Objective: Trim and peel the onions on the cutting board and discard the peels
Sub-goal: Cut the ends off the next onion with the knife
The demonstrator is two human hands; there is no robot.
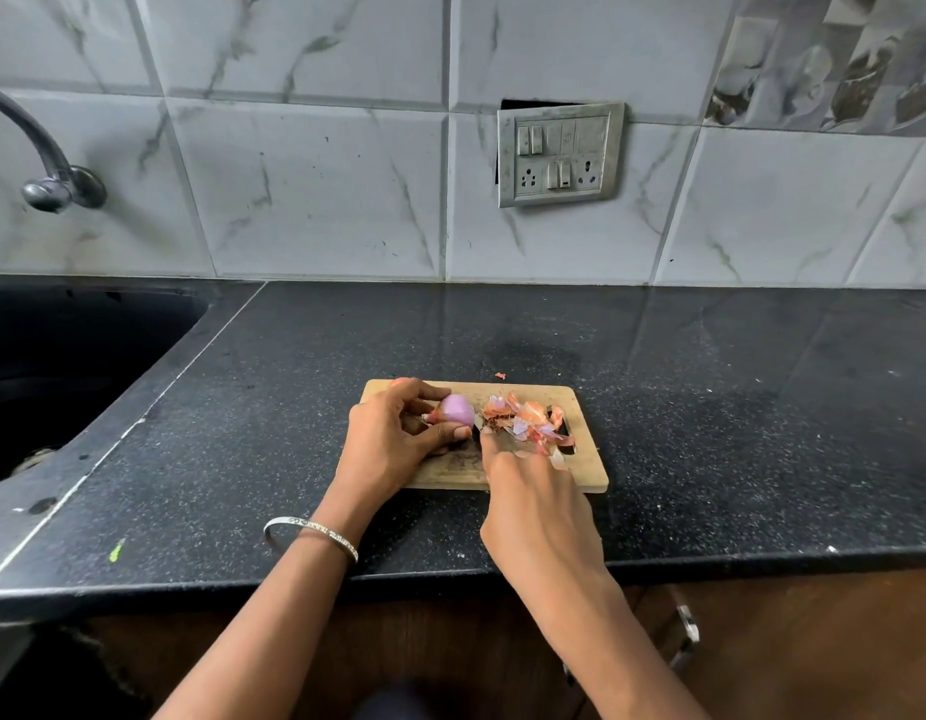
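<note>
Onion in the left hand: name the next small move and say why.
Probably sweep the peels together with the right hand, ready to discard. The onion, pinched by the left hand, looks bare and purple, while the loose peels lie heaped beside it on the cutting board, with the right hand's straight fingers reaching at the heap.

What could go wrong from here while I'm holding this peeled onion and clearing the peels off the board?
The loose onion peels heaped by the wooden cutting board's right edge could scatter onto the black countertop as your right hand gathers them; one scrap already lies there. The peeled onion, pinched in your left hand's fingertips, might slip.
</note>
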